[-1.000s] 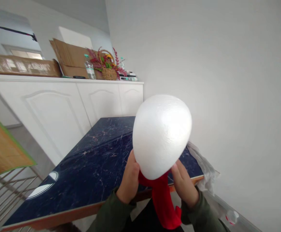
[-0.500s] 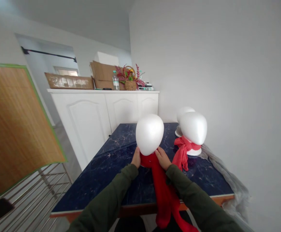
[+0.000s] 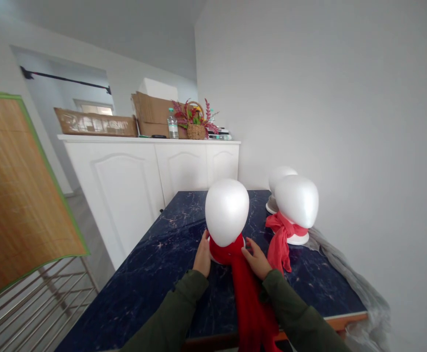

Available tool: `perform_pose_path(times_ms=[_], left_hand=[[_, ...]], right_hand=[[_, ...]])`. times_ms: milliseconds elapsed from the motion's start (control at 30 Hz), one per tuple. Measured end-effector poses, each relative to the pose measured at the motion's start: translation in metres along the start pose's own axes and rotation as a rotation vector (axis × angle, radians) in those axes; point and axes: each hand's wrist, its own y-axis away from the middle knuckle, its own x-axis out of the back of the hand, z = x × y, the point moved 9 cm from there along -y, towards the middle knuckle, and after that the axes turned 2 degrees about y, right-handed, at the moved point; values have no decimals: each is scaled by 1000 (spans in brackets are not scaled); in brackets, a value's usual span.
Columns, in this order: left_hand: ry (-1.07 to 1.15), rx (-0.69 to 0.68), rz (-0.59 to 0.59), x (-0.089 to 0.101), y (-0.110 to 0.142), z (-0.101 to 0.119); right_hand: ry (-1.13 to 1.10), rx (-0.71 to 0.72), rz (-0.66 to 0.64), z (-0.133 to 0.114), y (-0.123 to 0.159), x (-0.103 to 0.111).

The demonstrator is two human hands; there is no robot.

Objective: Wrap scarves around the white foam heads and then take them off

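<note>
A white foam mannequin head (image 3: 227, 210) is standing upright on the dark blue marble-patterned table (image 3: 150, 274), near the middle of its top, with a red scarf (image 3: 248, 293) wrapped around its neck and trailing toward the near edge of the table and over it. The left hand (image 3: 202, 256) is pressing against the left side of the foam head's neck, fingers laid on the scarf there, and the right hand (image 3: 257, 259) is resting on the scarf at the right side of the neck, fingers spread; neither hand is closing fully around anything. Both arms are wearing dark green sleeves.

To the right of this head, a second foam head (image 3: 297, 200) is standing on the table with a lighter red scarf (image 3: 279, 239) knotted at its neck, and a third foam head (image 3: 280, 177) is showing partly behind that one. A grey cloth (image 3: 348, 283) is draping off the table's right edge. Beyond the head, a white cabinet (image 3: 143, 166) is carrying cardboard boxes (image 3: 154, 115), a water bottle (image 3: 172, 124) and a flower basket (image 3: 196, 122). Far to the left of the head, a bamboo mat (image 3: 18, 195) is hanging over a metal rack (image 3: 40, 303).
</note>
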Motion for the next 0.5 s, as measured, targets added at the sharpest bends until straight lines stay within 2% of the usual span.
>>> perform_pose_path(times_ms=[67, 167, 233, 300, 400, 500], left_hand=[[-257, -9, -62, 1, 11, 4], [-585, -49, -261, -16, 30, 7], [-656, -97, -365, -34, 40, 11], [-637, -114, -424, -50, 46, 15], [-581, -54, -435, -65, 45, 11], [-579, 47, -346, -65, 38, 2]], right_hand=[[26, -39, -56, 3, 10, 2], [151, -5, -141, -5, 21, 0], [253, 52, -174, -14, 23, -4], [327, 70, -162, -20, 22, -7], [308, 39, -137, -21, 16, -10], [126, 70, -217, -25, 16, -17]])
